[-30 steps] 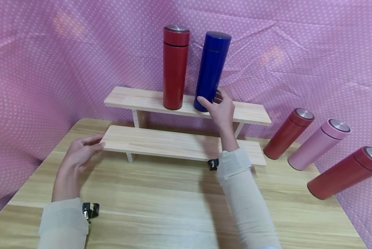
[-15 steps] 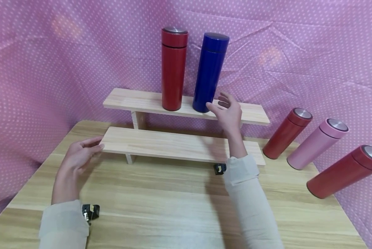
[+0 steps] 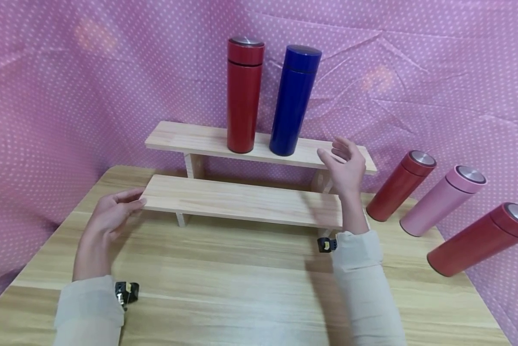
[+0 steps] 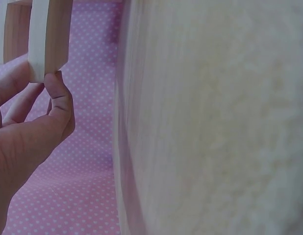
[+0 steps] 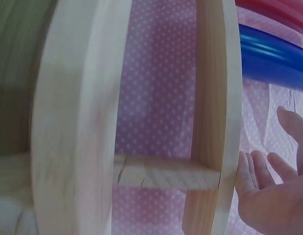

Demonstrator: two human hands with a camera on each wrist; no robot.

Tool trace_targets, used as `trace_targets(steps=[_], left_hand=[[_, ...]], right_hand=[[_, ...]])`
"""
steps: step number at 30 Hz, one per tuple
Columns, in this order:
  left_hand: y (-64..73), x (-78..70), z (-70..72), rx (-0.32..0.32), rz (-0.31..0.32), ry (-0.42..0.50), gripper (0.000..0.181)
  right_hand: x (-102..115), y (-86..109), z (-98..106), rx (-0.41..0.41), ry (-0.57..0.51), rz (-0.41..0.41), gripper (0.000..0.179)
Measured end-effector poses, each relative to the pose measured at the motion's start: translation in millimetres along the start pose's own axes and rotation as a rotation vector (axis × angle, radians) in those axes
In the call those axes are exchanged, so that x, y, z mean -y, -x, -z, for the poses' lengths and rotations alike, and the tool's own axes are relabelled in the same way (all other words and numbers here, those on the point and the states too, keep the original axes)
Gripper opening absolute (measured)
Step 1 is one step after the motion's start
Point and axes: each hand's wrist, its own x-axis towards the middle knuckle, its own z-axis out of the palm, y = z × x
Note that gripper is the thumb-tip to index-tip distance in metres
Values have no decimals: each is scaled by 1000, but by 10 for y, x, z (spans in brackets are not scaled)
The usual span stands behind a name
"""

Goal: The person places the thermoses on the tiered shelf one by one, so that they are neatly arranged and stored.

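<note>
A two-tier wooden shelf (image 3: pixel 241 197) stands on the table. My left hand (image 3: pixel 113 211) pinches the left end of its lower board; the left wrist view shows thumb and fingers (image 4: pixel 58 100) on the board's end (image 4: pixel 48 44). On the upper tier a blue thermos (image 3: pixel 294 101) stands upright, with a red thermos (image 3: pixel 244 96) to its left. My right hand (image 3: pixel 346 163) is held with fingers spread and nothing in it, over the right end of the upper board, apart from the blue thermos. In the right wrist view the blue thermos (image 5: pixel 274 56) lies beyond that hand (image 5: pixel 274 191).
To the right of the shelf, a red thermos (image 3: pixel 401 186), a pink thermos (image 3: pixel 443 201) and another red thermos (image 3: pixel 481 240) stand on the wooden table (image 3: pixel 224 288). A pink dotted cloth (image 3: pixel 111 72) hangs behind everything.
My right hand has let go of the blue thermos and moved right, away from it. The blue thermos stays standing on the upper board. My left hand keeps its place.
</note>
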Motion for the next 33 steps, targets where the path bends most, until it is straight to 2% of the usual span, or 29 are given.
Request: trace_targets(steps=[8,20,33], left_hand=[[5,-9,1,12,7,-37,70],[-6,24,-3,8,-2,-19,68],[-6,9,2,-8,-17,-72,67]], right_hand=[[-48,18,204,-35,-25,10,53],[-120,92,528,-161,50,-3,48],[-286,163,946,-325,-81,-45,36]])
